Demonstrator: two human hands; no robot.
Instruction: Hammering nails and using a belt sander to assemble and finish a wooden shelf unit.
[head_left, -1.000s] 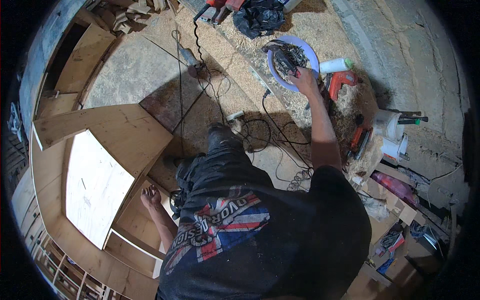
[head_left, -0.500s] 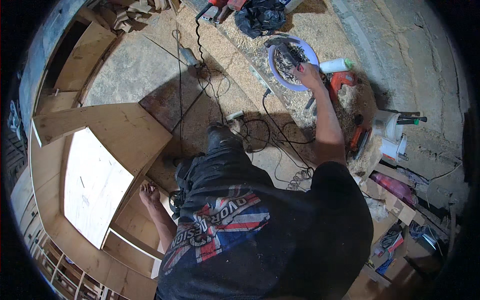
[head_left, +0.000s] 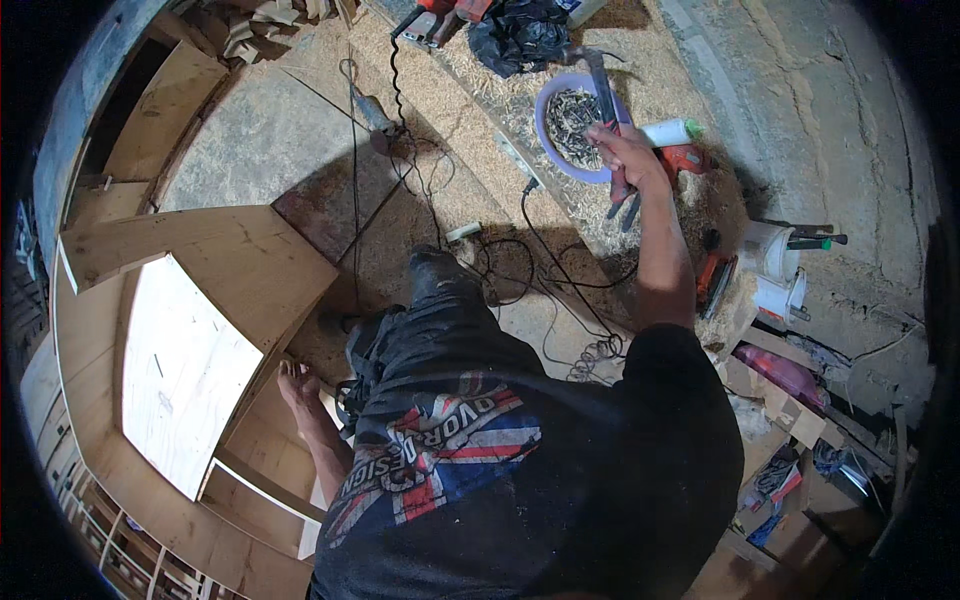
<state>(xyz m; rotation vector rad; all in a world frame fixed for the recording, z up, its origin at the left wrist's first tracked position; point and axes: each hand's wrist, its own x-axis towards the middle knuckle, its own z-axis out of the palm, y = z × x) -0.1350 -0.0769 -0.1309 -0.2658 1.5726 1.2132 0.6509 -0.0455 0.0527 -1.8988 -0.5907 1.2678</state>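
My right hand [head_left: 632, 155] is closed around the red grip of a claw hammer [head_left: 604, 90]. The hammer's dark head points away from me, past the far rim of a lilac bowl [head_left: 543, 125]. Inside that bowl lies a heap of nails [head_left: 572, 120], partly covered by the hammer and hand. My left hand [head_left: 298, 385] is low at the left, beside the edge of a curved wooden frame [head_left: 235, 245]. Its fingers are curled together, and whatever they hold is too small to tell.
Right of the bowl are a white bottle [head_left: 668, 132] and a red power tool [head_left: 688, 160]. A white bucket [head_left: 770, 250] with tools stands farther right. Cables [head_left: 520, 270] tangle on the sawdust-covered floor. A black plastic bag [head_left: 520, 40] lies beyond the bowl.
The hammer has swung from lying across the bowl to pointing away, its head now past the rim. My right hand has shifted slightly nearer along with it. My left hand has hardly moved.
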